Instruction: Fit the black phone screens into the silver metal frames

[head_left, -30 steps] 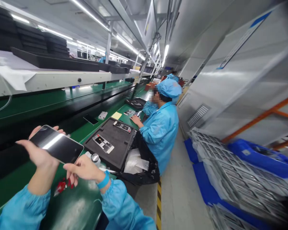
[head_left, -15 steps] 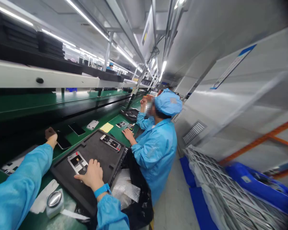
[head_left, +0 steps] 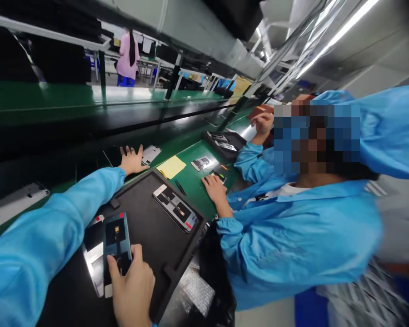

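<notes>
My right hand (head_left: 134,284) grips a phone screen (head_left: 125,229) by its two long edges, thumb on the left and fingers on the right. Its back faces up, with a flex cable, a gold connector and a red mark. Under and left of it lies another phone screen (head_left: 94,261), partly covered, on the black foam tray (head_left: 146,254). Toward the tray's far right corner rests a phone part (head_left: 175,206) with a red mark. Fingers spread, my left hand (head_left: 132,161) reaches over the green bench. It is beside a silver phone housing (head_left: 152,153) and a dark phone (head_left: 111,156).
A co-worker in blue (head_left: 303,236) sits at the right, one hand (head_left: 216,193) on the bench. Between us are a yellow paper (head_left: 172,167), black tweezers (head_left: 180,187) and bubble wrap (head_left: 197,290). Another housing (head_left: 17,204) lies left; a dark tray (head_left: 230,141) stands farther along.
The view has swung toward the co-worker. My left hand has shifted right along the bench and its fingers have spread. My right hand now has a phone screen raised over the other one.
</notes>
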Available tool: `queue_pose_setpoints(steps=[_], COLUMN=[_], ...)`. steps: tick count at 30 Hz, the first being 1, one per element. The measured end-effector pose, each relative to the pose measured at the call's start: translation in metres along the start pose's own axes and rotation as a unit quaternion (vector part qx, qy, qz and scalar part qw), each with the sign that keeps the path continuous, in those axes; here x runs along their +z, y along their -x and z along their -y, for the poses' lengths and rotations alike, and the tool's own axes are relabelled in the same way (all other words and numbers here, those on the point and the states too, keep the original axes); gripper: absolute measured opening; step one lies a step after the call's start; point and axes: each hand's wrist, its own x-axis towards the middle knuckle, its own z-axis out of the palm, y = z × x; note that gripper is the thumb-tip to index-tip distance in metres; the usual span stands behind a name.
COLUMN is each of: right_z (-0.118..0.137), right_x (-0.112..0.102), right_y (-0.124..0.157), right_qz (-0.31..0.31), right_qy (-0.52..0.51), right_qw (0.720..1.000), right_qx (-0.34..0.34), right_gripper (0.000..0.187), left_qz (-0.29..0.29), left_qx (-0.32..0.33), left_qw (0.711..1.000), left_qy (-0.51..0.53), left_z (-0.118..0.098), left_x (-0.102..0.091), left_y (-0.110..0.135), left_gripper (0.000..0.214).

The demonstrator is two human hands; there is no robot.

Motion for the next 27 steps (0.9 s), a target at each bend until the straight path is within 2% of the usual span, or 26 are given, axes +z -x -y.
queue_pose_setpoints(steps=[2, 4, 7, 10, 13, 15, 17, 19, 20, 21, 22, 23, 25, 27], right_z=[-0.005, -0.008, -0.015, -0.025, -0.030, -0.029, -0.023, -0.013, -0.007, 0.001, 0.010, 0.020, 0.045, 0.072], right_x=[0.008, 0.013, 0.014, 0.013, 0.013, 0.012, 0.008, -0.001, -0.007, -0.013, -0.019, -0.024, -0.027, -0.020], right_y=[0.001, 0.001, -0.004, -0.012, -0.019, -0.023, -0.024, -0.021, -0.016, -0.008, 0.003, 0.018, 0.056, 0.102], right_qz=[-0.044, -0.072, -0.085, -0.083, -0.108, -0.136, -0.151, -0.157, -0.158, -0.158, -0.155, -0.152, -0.139, -0.122], right_qy=[-0.013, -0.030, -0.076, -0.156, -0.251, -0.294, -0.318, -0.339, -0.351, -0.362, -0.373, -0.383, -0.399, -0.411], right_qw=[0.999, 0.997, 0.993, 0.984, 0.961, 0.943, 0.931, 0.922, 0.916, 0.911, 0.905, 0.899, 0.889, 0.880], right_qx=[-0.013, -0.021, -0.020, -0.018, -0.052, -0.078, -0.092, -0.103, -0.111, -0.121, -0.132, -0.146, -0.175, -0.203], right_gripper=[0.018, 0.027, 0.035, 0.038, 0.041, 0.045, 0.050, 0.056, 0.058, 0.059, 0.060, 0.059, 0.054, 0.049], left_qz=[0.008, 0.011, 0.008, -0.009, -0.034, -0.048, -0.086, -0.167, -0.217, -0.262, -0.292, -0.289, -0.253, -0.176], left_qx=[0.004, 0.012, 0.028, 0.036, 0.034, 0.031, 0.035, 0.035, 0.025, 0.006, -0.026, -0.062, -0.094, -0.151], left_qw=[1.000, 1.000, 0.999, 0.999, 0.997, 0.994, 0.990, 0.984, 0.975, 0.955, 0.915, 0.861, 0.833, 0.757], left_qy=[0.008, 0.016, 0.015, -0.013, -0.061, -0.095, -0.111, -0.050, 0.030, 0.136, 0.277, 0.415, 0.483, 0.611], left_z=[-0.004, -0.010, -0.019, -0.026, -0.030, -0.030, -0.028, -0.026, -0.025, -0.025, -0.025, -0.027, -0.031, -0.036], left_x=[0.019, 0.030, 0.024, -0.009, -0.064, -0.107, -0.147, -0.180, -0.192, -0.202, -0.210, -0.215, -0.218, -0.217], left_y=[-0.014, -0.024, -0.028, -0.019, 0.011, 0.045, 0.092, 0.148, 0.179, 0.211, 0.244, 0.276, 0.337, 0.391], left_gripper=[0.042, 0.042, 0.043, 0.048, 0.058, 0.086, 0.113, 0.122, 0.122, 0.120, 0.117, 0.107, 0.079, 0.067])
